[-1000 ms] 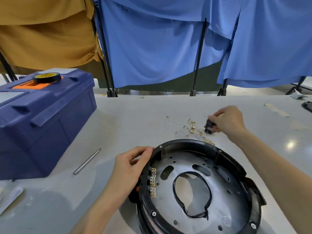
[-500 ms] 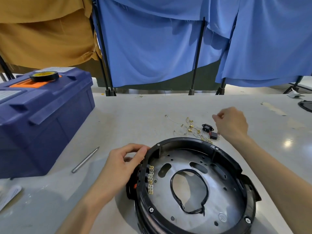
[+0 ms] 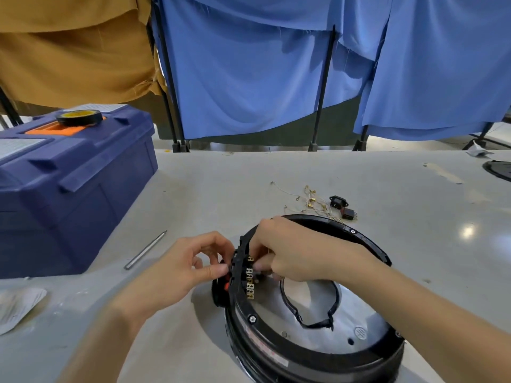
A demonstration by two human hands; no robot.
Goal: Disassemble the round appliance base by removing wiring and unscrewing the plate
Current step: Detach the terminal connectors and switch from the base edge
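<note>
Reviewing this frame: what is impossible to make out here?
Head view only.
- What the right hand grips at the terminals: hidden by its own back.
- Base near side: cut off by the bottom edge.
- Toolbox label text: too small.
- Black object at far right: cut off by the edge.

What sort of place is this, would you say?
Probably a makeshift repair bench: a dark blue plastic toolbox on the pale grey table, blue cloth sheets hung on black stands behind, and loose thin wires.
</note>
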